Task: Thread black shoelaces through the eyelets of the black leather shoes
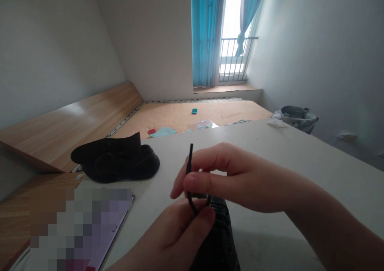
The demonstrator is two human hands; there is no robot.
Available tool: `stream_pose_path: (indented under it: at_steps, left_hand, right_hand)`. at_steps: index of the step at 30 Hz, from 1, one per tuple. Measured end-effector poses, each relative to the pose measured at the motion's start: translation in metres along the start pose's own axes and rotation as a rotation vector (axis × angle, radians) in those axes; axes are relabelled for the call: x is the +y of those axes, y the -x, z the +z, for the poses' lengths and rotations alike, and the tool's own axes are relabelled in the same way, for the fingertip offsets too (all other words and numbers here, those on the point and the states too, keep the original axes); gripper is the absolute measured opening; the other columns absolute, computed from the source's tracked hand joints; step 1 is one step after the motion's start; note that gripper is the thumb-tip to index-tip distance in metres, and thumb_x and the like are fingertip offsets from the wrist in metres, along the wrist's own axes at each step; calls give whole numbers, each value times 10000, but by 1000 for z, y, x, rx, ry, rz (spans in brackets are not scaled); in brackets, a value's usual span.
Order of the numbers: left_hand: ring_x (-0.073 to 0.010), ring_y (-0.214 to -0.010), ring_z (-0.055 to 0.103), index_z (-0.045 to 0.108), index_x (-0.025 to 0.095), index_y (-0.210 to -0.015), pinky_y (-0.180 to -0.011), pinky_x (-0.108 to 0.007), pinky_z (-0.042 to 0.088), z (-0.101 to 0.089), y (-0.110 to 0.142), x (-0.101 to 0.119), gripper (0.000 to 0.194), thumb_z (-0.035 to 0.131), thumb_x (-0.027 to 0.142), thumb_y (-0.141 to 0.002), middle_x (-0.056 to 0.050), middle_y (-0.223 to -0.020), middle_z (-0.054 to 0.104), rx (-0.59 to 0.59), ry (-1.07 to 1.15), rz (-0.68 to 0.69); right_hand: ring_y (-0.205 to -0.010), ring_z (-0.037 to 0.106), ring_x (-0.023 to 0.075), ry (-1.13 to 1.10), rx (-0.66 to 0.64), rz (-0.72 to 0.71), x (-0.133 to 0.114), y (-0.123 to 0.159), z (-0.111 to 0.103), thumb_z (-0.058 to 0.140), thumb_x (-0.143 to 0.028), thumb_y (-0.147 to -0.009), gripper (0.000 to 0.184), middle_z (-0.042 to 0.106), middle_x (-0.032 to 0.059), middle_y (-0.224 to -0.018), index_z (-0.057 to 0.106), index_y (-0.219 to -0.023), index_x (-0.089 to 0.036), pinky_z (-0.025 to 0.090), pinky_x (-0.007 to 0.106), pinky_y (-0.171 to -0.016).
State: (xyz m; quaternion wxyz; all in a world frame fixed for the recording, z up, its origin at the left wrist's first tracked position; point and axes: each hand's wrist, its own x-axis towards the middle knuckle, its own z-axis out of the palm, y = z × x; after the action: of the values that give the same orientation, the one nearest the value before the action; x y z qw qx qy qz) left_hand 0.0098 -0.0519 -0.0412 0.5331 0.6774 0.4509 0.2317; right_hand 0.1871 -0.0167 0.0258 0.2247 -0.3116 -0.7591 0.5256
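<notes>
Here's the right hand (240, 175), its grip pinching a black lace (189, 168) between thumb and fingers, the tip poking straight up above the thumb! Down the lace curves in a loop to the left hand (180, 229), thumb pressed to forefinger, pinching the loop's lower end. Right below both grips, the near shoe (220, 239), partly hidden by the left hand. Well apart, over left, another black shoe (120, 171) on the white bench (270, 143).
</notes>
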Motion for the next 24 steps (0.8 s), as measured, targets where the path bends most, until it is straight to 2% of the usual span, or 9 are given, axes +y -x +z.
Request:
stream_pose_path:
  at_steps: [3,6,10,13,15,17,19,21,24]
  left_hand:
    - [-177,-737,557,596,223,-742,-692,-240,493,-3,0,0,459,401,595,-929,8,-729,579,0,-15,16]
    - [-173,-753,577,626,240,-749,-703,-229,492,-6,-2,3,426,428,570,-931,21,-728,581,3,-17,40]
    - [-162,-729,609,644,236,-796,-713,-235,505,-10,-9,4,327,472,478,-932,32,-701,604,78,27,93]
    - [-178,-763,650,677,223,-897,-741,-264,521,-13,-14,4,235,524,401,-887,20,-729,668,74,100,111]
    - [-187,-778,669,692,218,-934,-735,-279,528,-15,-15,3,234,539,385,-875,7,-775,705,67,103,112]
    - [-191,-788,686,693,224,-980,-725,-287,536,-16,-14,3,242,547,391,-882,3,-816,724,103,44,125]
    - [-188,-789,700,685,239,-1026,-717,-286,545,-17,-11,1,242,554,389,-887,9,-835,729,175,-76,166]
    - [-176,-771,705,674,273,-1068,-639,-251,545,-17,-9,0,229,565,367,-890,27,-839,729,244,-207,238]
    - [-137,-733,692,629,354,-1144,-550,-193,520,-18,-6,-3,257,584,289,-899,76,-855,721,308,-363,386]
  right_hand:
    - [-833,604,141,259,-44,62,0,1,-1,505,-429,-961,271,677,8,-920,653,-967,-201,456,247,-709]
    - [-762,596,133,409,-138,182,0,5,-9,446,-429,-982,325,693,-13,-806,626,-832,-202,416,243,-645]
    - [-630,513,99,614,-97,197,-2,14,-20,477,-371,-960,304,602,-26,-709,604,-747,-196,346,219,-530]
    - [-595,522,80,525,-216,236,-3,16,-19,520,-251,-916,165,608,-41,-690,659,-839,-206,354,197,-522]
    - [-596,557,83,445,-288,281,-1,15,-14,529,-216,-884,155,642,-41,-689,673,-828,-207,376,196,-532]
    - [-548,548,86,462,-273,313,2,11,-8,551,-278,-865,193,629,-41,-629,642,-718,-193,366,203,-496]
    - [-472,480,77,548,-213,311,6,7,-3,582,-345,-829,261,558,-52,-538,575,-621,-188,307,209,-430]
    - [-440,426,73,636,-144,285,9,5,1,595,-382,-805,280,509,-59,-504,545,-604,-194,252,216,-392]
    - [-467,431,84,727,-88,255,11,3,5,558,-384,-819,246,536,-49,-542,580,-651,-206,244,223,-398]
